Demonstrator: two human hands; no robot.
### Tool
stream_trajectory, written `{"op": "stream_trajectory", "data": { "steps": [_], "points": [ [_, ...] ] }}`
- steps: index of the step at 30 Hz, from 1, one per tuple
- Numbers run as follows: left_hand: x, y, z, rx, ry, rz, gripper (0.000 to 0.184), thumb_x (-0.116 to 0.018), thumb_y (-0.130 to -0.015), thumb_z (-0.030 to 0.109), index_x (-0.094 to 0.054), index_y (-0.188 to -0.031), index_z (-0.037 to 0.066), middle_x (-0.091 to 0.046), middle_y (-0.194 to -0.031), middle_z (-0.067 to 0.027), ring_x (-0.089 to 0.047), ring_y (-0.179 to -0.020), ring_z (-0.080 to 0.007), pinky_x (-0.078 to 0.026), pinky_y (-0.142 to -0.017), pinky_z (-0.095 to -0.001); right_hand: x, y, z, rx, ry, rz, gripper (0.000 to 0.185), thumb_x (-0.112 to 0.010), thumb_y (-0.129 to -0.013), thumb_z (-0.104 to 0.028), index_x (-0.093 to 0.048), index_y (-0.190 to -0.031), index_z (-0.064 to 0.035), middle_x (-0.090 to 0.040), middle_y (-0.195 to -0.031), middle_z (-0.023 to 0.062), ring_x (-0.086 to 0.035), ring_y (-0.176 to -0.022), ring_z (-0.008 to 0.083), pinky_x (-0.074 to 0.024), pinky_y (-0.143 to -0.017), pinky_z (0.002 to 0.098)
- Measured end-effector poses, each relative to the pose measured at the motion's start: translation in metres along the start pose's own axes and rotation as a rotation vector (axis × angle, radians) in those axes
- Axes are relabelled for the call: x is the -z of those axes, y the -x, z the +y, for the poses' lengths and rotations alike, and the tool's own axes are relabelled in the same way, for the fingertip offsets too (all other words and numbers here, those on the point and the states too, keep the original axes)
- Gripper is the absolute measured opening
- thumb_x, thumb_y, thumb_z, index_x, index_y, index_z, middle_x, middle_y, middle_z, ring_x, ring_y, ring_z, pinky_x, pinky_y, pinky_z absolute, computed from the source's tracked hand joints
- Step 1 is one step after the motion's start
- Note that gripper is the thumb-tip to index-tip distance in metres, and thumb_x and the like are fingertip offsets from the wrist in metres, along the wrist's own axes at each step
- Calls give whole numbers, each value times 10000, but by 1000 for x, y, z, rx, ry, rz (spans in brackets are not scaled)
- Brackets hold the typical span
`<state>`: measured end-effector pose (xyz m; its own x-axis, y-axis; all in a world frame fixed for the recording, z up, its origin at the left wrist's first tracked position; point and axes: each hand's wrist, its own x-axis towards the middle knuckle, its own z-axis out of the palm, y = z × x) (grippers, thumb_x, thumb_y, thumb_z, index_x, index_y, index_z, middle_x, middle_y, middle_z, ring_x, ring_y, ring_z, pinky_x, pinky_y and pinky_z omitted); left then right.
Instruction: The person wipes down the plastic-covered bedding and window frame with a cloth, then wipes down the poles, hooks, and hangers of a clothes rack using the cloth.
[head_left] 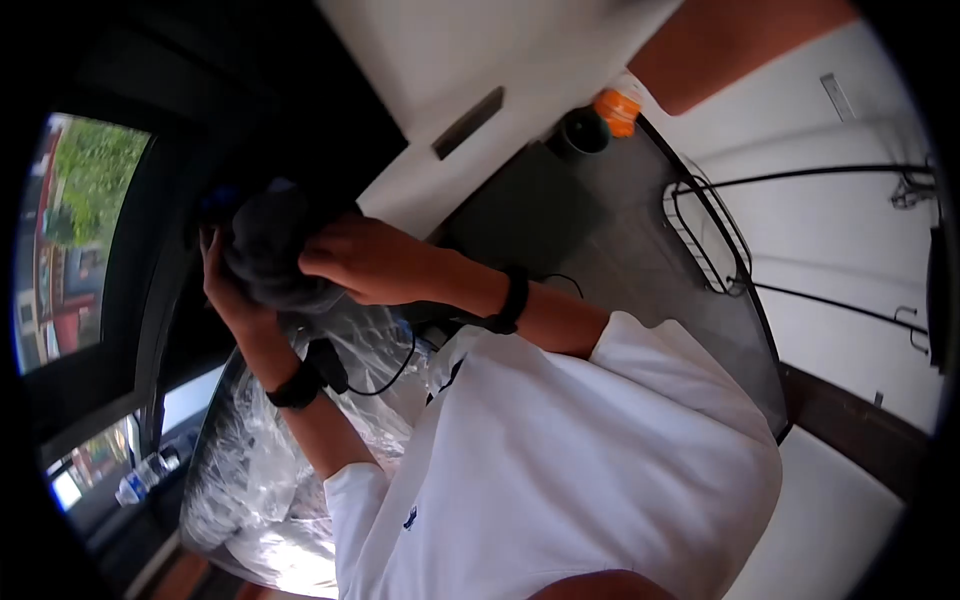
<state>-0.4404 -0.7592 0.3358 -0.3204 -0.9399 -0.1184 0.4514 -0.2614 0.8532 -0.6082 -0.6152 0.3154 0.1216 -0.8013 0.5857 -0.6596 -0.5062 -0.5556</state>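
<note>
A bunched dark grey cloth point(268, 240) is held up between my two hands, close to a black surface. My left hand point(225, 275) wraps around its left side, with the fingers partly hidden behind it. From the right, my right hand point(350, 258) grips the cloth with bent fingers. Below the hands is crumpled clear plastic sheeting point(270, 460). A black cable point(385, 385) curves over it, beside a small black object point(325, 365) near my left wrist.
A window point(85, 230) and a plastic bottle point(147, 478) are on the left. Toward the back right stand a dark round container point(584, 131) and an orange package point(618, 112). A black wire rack point(705, 235) stands by the white wall, at the right.
</note>
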Motion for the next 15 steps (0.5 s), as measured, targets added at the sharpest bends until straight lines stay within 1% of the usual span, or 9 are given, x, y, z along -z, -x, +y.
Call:
{"op": "stream_trajectory", "data": {
  "steps": [3,5,6,7,9,10,12,14,15],
  "points": [
    [-65,17,-8,107,105,-252,511,-321,-1009,252,-309,-1458,9,-350,-1481,-207,-395,-1345,-294,-291,-1128,-440,35,20,-11,-218,-41,-77,319,-639,-763,-74,-548,-1069,-64,-626,-980,118,-618,-877,336,-495,-802,427],
    [-105,47,-58,69,-296,-448,525,-328,-1015,272,-303,-1454,-16,-333,-1486,-207,-389,-1345,-298,-261,-1138,-427,94,71,-3,-401,-20,-35,281,-617,-816,-104,-542,-1082,-57,-624,-979,134,-617,-850,353,-497,-798,431],
    [-61,51,-64,88,-284,-421,525,-328,-1015,272,-303,-1454,-16,-333,-1486,-207,-389,-1345,-298,-261,-1138,-427,76,61,-5,-390,-258,-3,264,-590,-866,-153,-538,-1105,-53,-622,-992,147,-614,-871,354,-489,-815,423],
    [-63,71,-102,-144,-661,-493,527,-370,-1008,257,-308,-1445,-31,-357,-1466,-201,-396,-1333,-273,-273,-1125,-401,102,90,-12,-408,-435,113,263,-562,-915,-202,-534,-1127,-49,-620,-1005,159,-611,-892,354,-482,-833,416],
    [-79,115,-134,-221,-1003,-575,522,-459,-986,208,-336,-1419,-56,-422,-1399,-187,-421,-1289,-223,-312,-1084,-356,139,138,-15,-367,-525,181,279,-557,-931,-221,-528,-1139,-38,-612,-1042,182,-598,-895,355,-479,-837,411],
    [-91,145,-144,-11,-961,-594,515,-506,-970,174,-357,-1401,-65,-464,-1352,-179,-438,-1257,-198,-339,-1056,-337,152,154,-16,-301,-644,184,297,-552,-946,-239,-522,-1152,-27,-603,-1079,206,-585,-898,356,-476,-841,406],
    [-117,192,-196,80,-722,-783,466,-520,-962,170,-408,-1357,-52,-505,-1284,-163,-461,-1187,-180,-372,-998,-334,189,196,-27,-310,-601,262,293,-559,-934,-229,-534,-1144,-27,-620,-1009,195,-571,-853,337,-475,-835,393],
    [-138,217,-228,326,-582,-788,442,-508,-967,199,-428,-1335,-33,-520,-1235,-143,-471,-1114,-173,-383,-940,-326,222,218,-39,-432,-531,-21,250,-532,-933,-196,-542,-1116,-26,-637,-967,189,-591,-865,347,-478,-821,397],
    [-153,224,-242,414,-553,-788,431,-502,-970,213,-438,-1324,-24,-528,-1211,-133,-476,-1078,-169,-389,-912,-322,235,239,-47,-254,-465,-16,198,-534,-903,-140,-545,-1043,0,-637,-907,199,-600,-862,360,-479,-776,417]
  ]
}}
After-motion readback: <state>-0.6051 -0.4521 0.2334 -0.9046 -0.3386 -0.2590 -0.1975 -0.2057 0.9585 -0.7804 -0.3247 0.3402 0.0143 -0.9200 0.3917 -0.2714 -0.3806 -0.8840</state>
